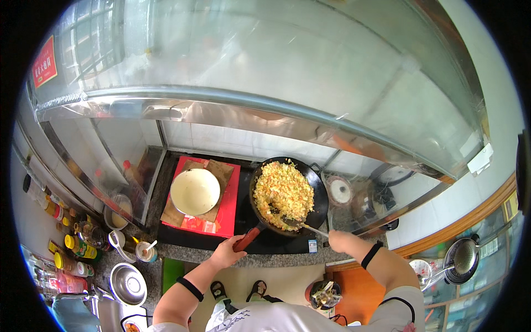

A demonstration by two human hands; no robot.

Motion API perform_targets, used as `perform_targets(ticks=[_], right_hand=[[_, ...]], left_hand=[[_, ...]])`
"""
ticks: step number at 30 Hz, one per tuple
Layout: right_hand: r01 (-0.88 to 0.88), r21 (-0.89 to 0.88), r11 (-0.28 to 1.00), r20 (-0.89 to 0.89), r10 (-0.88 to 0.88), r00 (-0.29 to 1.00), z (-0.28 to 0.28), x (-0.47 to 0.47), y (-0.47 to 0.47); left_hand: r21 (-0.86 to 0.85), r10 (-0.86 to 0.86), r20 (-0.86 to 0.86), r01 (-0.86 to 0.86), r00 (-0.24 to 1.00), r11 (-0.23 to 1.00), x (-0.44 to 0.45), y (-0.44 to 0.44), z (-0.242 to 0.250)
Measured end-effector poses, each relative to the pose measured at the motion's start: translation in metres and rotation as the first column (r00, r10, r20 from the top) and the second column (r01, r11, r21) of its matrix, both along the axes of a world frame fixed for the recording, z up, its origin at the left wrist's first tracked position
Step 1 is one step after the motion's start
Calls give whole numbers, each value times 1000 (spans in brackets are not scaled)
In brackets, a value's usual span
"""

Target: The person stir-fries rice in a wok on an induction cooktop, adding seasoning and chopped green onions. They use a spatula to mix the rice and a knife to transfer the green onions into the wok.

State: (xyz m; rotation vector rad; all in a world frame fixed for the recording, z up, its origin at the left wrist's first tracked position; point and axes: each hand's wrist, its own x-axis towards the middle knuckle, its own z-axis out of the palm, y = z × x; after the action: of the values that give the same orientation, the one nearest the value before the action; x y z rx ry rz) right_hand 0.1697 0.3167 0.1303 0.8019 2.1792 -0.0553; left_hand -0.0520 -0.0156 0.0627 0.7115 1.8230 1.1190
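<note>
A dark wok [319,199] sits on the black cooktop [265,247], holding a large heap of yellow fried rice [284,189] with small orange and green bits. My left hand [226,252] is closed around the wok's reddish-brown wooden handle [249,239]. In my right hand [341,242] is the shaft of a metal spatula [314,229], whose blade lies partly hidden in the rice at the wok's near edge. Left of the wok, a cream-coloured pot [195,191] with no food visible inside rests on brown cardboard [222,174] over a red box [231,199].
A glass-and-metal hood [232,103] hangs above the cooktop. Bottles [79,247], a metal bowl [128,284] and a small jar with a spoon [146,252] crowd the left counter. A bin with scraps [325,294] stands on the floor; ladles and strainers [462,259] are at right.
</note>
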Motion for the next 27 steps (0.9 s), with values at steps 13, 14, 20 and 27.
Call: perform_targets(ticks=[13, 14, 20, 27], right_hand=[[-265, -97, 959, 170, 278, 945, 35, -18, 25], [-90, -144, 986, 78, 102, 992, 32, -18, 16], [-209, 22, 978, 180, 202, 963, 71, -40, 22], [-276, 126, 953, 259, 237, 936, 129, -58, 55]], left_hand=[[19, -2, -22, 2, 1000, 1000, 1, 1, -8], [-12, -9, 14, 9, 1000, 1000, 0, 2, -9], [-1, -17, -14, 17, 1000, 1000, 0, 1, 0], [53, 6, -80, -2, 997, 999, -1, 0, -16]])
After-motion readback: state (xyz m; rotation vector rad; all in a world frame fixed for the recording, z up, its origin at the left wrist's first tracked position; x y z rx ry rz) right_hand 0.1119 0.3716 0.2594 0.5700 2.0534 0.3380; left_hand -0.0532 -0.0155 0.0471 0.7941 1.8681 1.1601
